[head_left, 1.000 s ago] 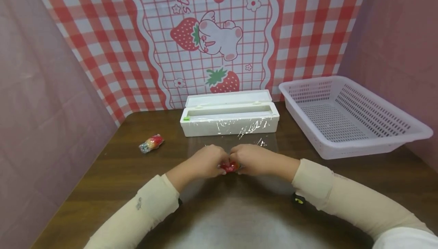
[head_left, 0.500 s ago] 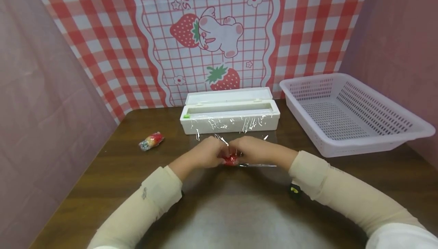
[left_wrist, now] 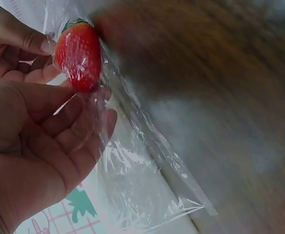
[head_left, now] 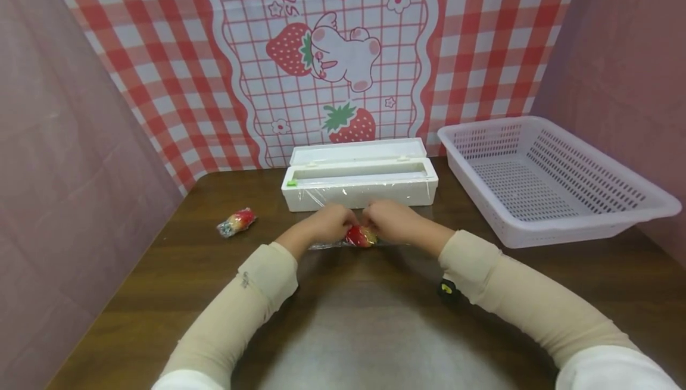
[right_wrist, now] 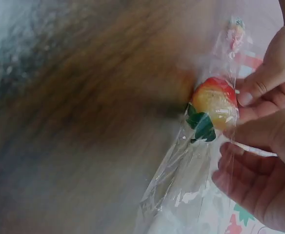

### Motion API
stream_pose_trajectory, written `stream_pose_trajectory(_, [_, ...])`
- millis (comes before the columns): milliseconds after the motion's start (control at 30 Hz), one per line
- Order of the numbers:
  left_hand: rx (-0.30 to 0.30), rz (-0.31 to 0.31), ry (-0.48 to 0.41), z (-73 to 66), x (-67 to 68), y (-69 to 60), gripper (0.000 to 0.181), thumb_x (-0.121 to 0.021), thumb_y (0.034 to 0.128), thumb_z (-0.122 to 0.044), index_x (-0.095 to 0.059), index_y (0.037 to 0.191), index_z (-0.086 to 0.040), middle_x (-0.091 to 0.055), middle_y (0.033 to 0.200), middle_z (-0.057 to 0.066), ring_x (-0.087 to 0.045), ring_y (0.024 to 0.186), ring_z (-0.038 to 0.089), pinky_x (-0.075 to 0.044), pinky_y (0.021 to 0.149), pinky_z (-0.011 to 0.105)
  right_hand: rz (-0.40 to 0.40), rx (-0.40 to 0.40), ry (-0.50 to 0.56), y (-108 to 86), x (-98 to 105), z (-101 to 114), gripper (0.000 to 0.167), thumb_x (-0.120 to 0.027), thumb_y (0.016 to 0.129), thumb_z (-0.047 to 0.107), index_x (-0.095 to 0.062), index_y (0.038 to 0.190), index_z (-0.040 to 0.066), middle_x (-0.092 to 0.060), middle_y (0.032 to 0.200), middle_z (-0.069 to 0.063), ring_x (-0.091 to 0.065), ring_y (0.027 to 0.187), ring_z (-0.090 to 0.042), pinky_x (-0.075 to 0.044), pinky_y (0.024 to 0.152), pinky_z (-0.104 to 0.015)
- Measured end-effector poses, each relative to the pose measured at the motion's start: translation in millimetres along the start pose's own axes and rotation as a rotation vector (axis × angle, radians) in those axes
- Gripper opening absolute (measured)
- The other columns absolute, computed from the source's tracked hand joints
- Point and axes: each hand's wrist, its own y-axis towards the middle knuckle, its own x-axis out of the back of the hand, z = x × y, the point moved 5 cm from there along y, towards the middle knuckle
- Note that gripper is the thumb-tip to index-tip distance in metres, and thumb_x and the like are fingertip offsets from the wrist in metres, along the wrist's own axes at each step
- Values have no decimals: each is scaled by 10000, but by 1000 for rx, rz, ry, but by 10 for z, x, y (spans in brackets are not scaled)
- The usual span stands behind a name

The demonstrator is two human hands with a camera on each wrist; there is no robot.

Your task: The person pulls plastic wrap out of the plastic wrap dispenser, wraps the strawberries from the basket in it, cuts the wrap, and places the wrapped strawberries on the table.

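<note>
A red strawberry [head_left: 358, 236] with a yellowish side and green leaves lies under clear plastic film, held between both hands just in front of the white box. My left hand [head_left: 333, 223] pinches its red end through the film, as the left wrist view shows with the thumb against the strawberry [left_wrist: 79, 58]. From the other side my right hand [head_left: 392, 221] grips it near the leafy end, clearest in the right wrist view on the strawberry [right_wrist: 215, 102]. Crinkled film [left_wrist: 132, 170] spreads from the fruit past the fingers; some fingertips are behind it.
Behind the hands stands a white film box [head_left: 359, 193], lid raised, film hanging over its front. Another wrapped strawberry [head_left: 237, 222] lies on the brown table [head_left: 177, 283] to the left. A white perforated basket [head_left: 514, 229] stands at the right; a checked cloth [head_left: 161, 80] hangs behind.
Both hands have moved away from the body toward the film box with the strawberry. More of the strawberry shows between them, and the film near the box hangs looser.
</note>
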Motion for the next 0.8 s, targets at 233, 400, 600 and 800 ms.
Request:
stream_pose_trajectory(233, [-17,-110,5,-18,43,-17,172,-630,832,51,-716,968,-8,-709,914,90,-652,889,241,-535,828,370,-58,50,32,0,-11,-20,93,-695,752,-28,-690,835,14,-623,777,-48,-594,741,-226,-520,693,-360])
stream_pose_trajectory(400, [-36,-102,58,-19,19,-30,202,-782,749,-26,-700,934,-27,-683,860,59,-601,818,204,-518,761,347,30,7,40,5,-77,-75,279,-837,698,119,-633,867,29,-583,762,-3,-544,727,-181,-488,680,-344])
stream_pose_trajectory(600, [-68,-86,96,37,0,22,245,-815,716,-36,-671,913,-20,-665,855,80,-583,802,207,-510,740,333,21,7,28,49,-118,-142,372,-877,669,127,-619,922,41,-618,815,-23,-579,774,-195,-510,721,-359])
stream_pose_trajectory(800, [-101,-69,113,83,53,126,119,-663,806,57,-711,898,-3,-692,851,74,-626,824,215,-528,759,312,66,-23,219,111,-118,-291,162,-774,774,49,-656,884,53,-631,778,-2,-577,724,-144,-516,675,-320])
